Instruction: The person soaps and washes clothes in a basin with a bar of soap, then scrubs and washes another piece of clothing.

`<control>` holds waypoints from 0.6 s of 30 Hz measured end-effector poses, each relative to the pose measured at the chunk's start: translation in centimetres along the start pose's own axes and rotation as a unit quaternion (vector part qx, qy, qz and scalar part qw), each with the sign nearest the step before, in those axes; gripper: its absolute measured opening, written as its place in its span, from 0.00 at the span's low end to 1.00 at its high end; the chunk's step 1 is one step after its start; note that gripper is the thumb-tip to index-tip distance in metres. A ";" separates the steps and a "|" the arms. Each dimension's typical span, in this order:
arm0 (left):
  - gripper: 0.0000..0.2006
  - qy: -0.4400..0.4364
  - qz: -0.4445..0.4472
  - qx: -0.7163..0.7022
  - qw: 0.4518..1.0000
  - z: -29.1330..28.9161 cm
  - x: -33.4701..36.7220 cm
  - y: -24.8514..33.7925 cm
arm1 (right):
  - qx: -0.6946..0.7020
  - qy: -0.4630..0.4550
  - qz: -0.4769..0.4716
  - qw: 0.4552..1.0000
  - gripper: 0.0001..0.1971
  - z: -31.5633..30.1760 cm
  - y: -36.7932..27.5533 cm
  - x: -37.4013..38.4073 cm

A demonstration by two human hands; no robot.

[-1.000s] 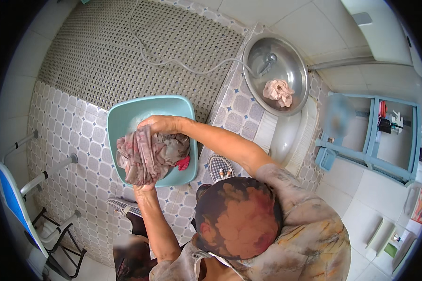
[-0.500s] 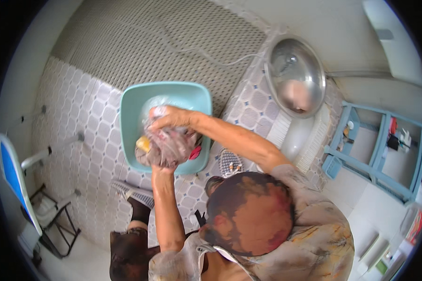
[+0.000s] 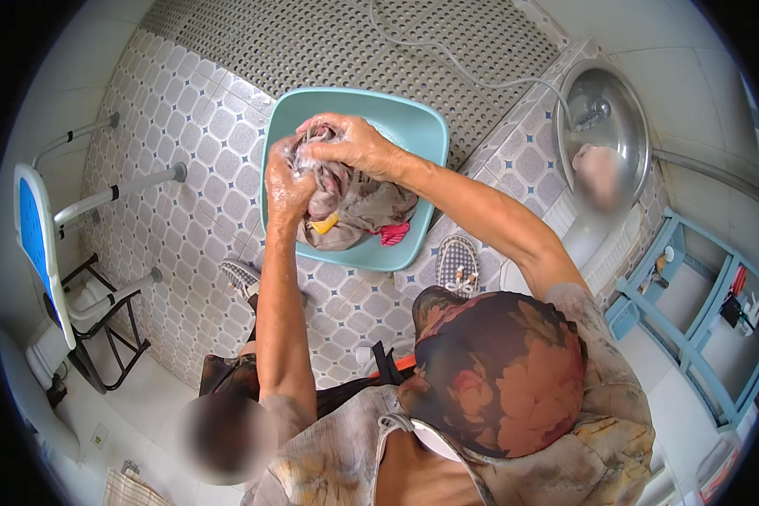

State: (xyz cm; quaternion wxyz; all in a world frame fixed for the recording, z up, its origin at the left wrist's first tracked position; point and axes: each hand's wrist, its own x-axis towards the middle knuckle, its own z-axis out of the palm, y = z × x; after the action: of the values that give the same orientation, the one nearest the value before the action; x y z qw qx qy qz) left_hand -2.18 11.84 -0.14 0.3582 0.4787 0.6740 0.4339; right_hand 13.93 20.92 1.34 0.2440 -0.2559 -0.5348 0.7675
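Both hands' grip, left hand [image 3: 288, 181] and right hand [image 3: 352, 143], was clenched tight on the soapy brownish wet cloth bundle [image 3: 346, 198] over the teal square plastic basin [image 3: 413, 126], looked mid-scrub, so next probably more rubbing, then rinsing.

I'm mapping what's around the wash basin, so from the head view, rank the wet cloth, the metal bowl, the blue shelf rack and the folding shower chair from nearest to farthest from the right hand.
1. Wet cloth: gripped by the right hand, in the teal basin.
2. Metal bowl: to the right, on the floor.
3. Folding shower chair at the far left and blue shelf rack at the lower right: both farthest, too close to call.
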 end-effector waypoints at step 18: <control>0.21 0.279 -0.103 -0.536 0.790 5.7 -5.2 6.6 | -0.093 0.252 -0.064 0.961 0.11 5.4 -1.0 -3.3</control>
State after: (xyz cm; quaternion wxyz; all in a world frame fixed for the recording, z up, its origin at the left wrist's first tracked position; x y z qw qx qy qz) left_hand 6.64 9.38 4.22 0.3960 -0.0046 0.4492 0.8009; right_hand 13.01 15.32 4.32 0.3944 -0.4283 -0.5403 0.6076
